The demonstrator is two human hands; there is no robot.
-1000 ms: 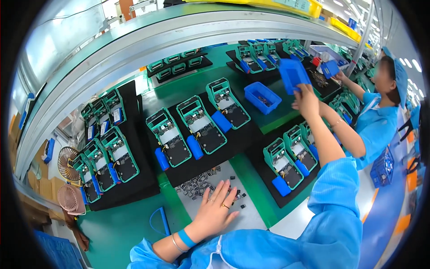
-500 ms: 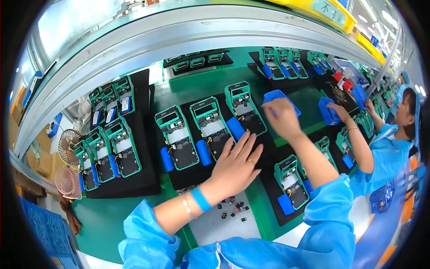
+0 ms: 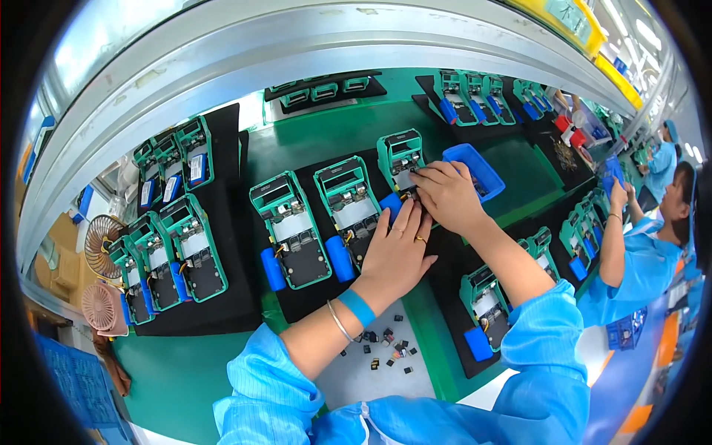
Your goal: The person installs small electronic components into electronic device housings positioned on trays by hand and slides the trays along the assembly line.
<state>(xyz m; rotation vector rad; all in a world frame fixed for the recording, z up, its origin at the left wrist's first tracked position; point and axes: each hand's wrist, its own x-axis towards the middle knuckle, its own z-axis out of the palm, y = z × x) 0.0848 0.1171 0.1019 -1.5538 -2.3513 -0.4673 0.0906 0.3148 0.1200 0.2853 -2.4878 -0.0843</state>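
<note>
Both hands meet over a green device housing [image 3: 400, 144], the rightmost of a row on black foam, with its inner parts exposed. My left hand [image 3: 397, 252] lies across its lower part, fingers stretched out, fingertips beside the blue battery pack [image 3: 389, 203]. Bent down over the middle of the same housing, my right hand [image 3: 449, 199] has its fingers pressed together at the parts inside. Whatever its fingertips hold, if anything, is hidden. Two similar housings, a middle one [image 3: 347, 200] and a left one [image 3: 289, 226], stand alongside, each with a blue battery pack at its left.
A blue bin [image 3: 475, 172] sits just beyond my right hand. Small dark chips [image 3: 386, 348] lie scattered on a grey sheet near me. More housings rest on black foam at left [image 3: 194, 248] and right [image 3: 486, 308]. A co-worker [image 3: 638, 245] holds a blue bin at the right.
My right hand has come from the blue bin to the rightmost housing, where its fingers now press together. My left hand has shifted slightly along the housing. The co-worker has lifted a blue bin.
</note>
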